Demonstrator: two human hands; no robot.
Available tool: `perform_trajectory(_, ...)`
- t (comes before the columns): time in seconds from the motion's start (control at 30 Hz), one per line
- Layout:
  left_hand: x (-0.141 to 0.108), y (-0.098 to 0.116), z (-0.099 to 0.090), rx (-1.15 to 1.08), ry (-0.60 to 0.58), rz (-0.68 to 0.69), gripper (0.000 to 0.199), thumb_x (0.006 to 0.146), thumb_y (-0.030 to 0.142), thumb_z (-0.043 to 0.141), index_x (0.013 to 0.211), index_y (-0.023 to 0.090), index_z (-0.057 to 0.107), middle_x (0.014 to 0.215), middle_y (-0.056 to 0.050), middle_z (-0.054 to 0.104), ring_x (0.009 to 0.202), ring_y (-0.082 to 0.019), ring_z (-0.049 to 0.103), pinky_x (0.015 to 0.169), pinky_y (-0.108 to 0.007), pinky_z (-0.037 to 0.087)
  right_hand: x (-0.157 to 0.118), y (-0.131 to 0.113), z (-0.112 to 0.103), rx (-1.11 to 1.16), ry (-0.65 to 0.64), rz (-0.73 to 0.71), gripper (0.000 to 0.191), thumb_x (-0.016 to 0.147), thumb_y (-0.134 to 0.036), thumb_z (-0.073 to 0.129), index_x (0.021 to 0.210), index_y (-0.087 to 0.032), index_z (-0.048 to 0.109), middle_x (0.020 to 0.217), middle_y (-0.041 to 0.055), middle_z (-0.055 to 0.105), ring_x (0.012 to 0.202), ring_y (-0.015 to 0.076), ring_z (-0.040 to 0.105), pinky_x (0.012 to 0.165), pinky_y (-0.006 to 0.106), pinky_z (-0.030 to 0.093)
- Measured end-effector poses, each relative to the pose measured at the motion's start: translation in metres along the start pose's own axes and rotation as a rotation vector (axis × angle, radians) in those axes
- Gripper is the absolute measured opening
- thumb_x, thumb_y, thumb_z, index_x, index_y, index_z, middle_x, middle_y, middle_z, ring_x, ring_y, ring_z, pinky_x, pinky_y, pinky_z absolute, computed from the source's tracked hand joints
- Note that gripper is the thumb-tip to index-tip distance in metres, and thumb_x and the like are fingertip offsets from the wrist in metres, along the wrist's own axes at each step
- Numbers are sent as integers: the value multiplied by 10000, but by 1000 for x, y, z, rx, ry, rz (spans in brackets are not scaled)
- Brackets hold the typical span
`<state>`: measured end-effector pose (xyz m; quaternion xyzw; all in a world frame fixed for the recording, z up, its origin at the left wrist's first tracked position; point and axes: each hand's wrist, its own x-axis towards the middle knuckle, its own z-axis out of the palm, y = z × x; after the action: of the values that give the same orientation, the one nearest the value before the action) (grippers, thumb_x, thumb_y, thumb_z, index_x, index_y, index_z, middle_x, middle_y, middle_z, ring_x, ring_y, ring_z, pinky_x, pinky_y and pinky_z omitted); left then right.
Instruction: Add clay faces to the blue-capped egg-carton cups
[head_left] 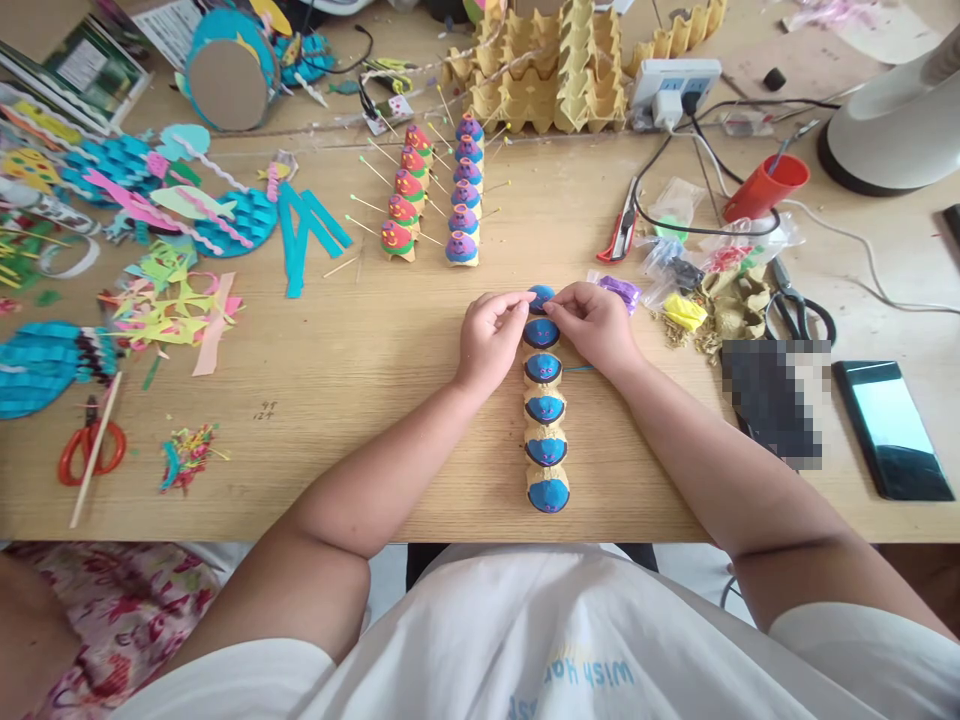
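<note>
Fingers bent, left hand (491, 340) and right hand (598, 325) meet at the farthest blue cup (541, 294), grip unclear; five nearer cups (545, 452) bear seemingly finished faces.

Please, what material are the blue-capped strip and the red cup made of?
The blue-capped strip seems to be molded paper pulp, matte tan and rough-edged, its blue caps perhaps clay or paint. The red cup looks like plastic: smooth, evenly coloured, slightly shiny.

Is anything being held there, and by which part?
Fingertips of the left hand and right hand flank the farthest blue cup; whether they grip it cannot be told.
</note>
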<state>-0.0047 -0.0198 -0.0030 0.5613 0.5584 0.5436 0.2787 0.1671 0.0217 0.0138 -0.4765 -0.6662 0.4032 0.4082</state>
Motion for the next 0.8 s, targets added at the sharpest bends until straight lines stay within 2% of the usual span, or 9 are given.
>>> perform_trajectory(0.17,0,-6,2,7,9,-5,180,1016,315,650,1071,242,805,1085,-57,805,1083,-208,731,989,-338,570,0,2,1,-11,16,-10,334,872,-476,820,735,-218,658,544,-50,474,525,104,352,526,305,232)
perform_trajectory(0.4,-1,-2,-1,132,47,26,163,1022,323,660,948,253,788,977,-50,767,1006,-225,675,965,-356,513,0,2,3,-18,32,-7,283,878,-407,802,729,-219,652,541,-52,468,513,101,346,530,309,232)
perform_trajectory(0.6,-1,4,-3,202,-9,84,236,1057,312,599,935,269,797,977,-30,798,1064,-243,673,1056,-394,455,0,0,2,-21,33,-17,266,871,-381,810,727,-222,652,535,-56,461,521,107,352,536,311,246)
perform_trajectory(0.8,-1,3,-2,243,-12,89,230,1054,301,605,943,257,801,985,-42,799,1069,-243,668,1054,-390,448,0,-1,2,-14,26,-10,206,863,-281,811,740,-219,657,536,-66,459,513,104,351,549,314,261)
